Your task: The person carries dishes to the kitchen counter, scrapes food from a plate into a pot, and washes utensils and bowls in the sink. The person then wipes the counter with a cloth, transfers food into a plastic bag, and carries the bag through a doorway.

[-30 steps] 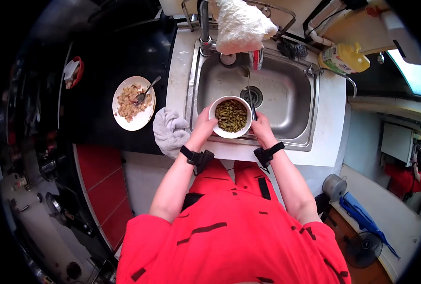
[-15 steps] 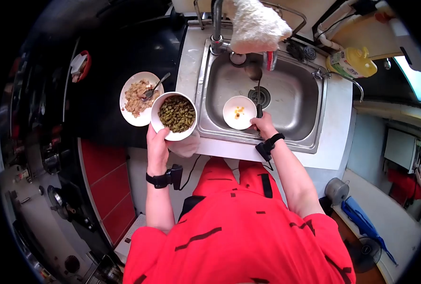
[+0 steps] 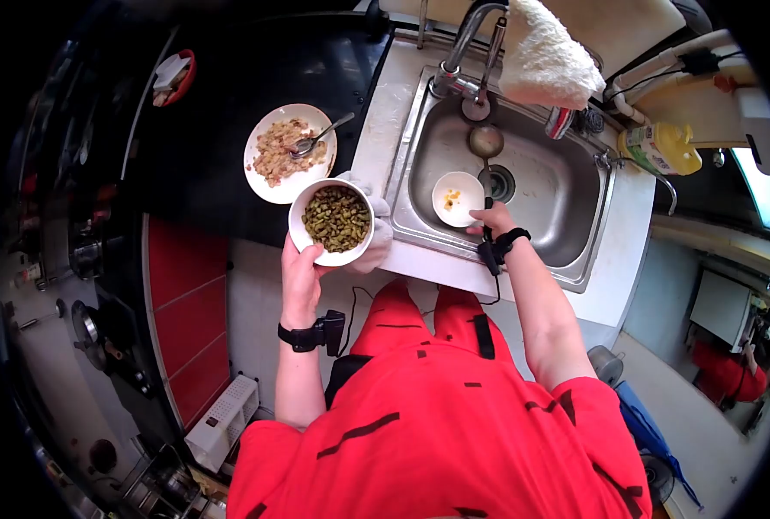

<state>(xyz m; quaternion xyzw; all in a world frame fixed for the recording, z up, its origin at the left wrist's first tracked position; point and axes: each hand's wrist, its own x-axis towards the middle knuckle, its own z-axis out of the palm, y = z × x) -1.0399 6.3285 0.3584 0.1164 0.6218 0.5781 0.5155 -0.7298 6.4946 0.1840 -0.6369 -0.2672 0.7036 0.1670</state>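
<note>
**Black counter meets steel sink in a narrow kitchen**

Red cabinet doors line the space below the counter, and a white towel hangs beside the curved tap. A yellow bottle stands past the sink's far right corner.

The two hands are well apart. The left hand is clamped on the near rim of a large white bowl, its thumb over the edge; the bowl is tilted toward the wearer and filled with chopped green food. It partly covers a grey cloth at the counter's edge. Just beyond it lies a white plate of pale, crumbly food, with a metal spoon resting on it, handle pointing away to the right.

The right hand pinches the right side of a small white bowl over the sink's near left part. A few orange-yellow scraps sit inside. A ladle lies in the basin, its dark handle running back to this hand; whether the fingers grip it too, one cannot tell.
</note>
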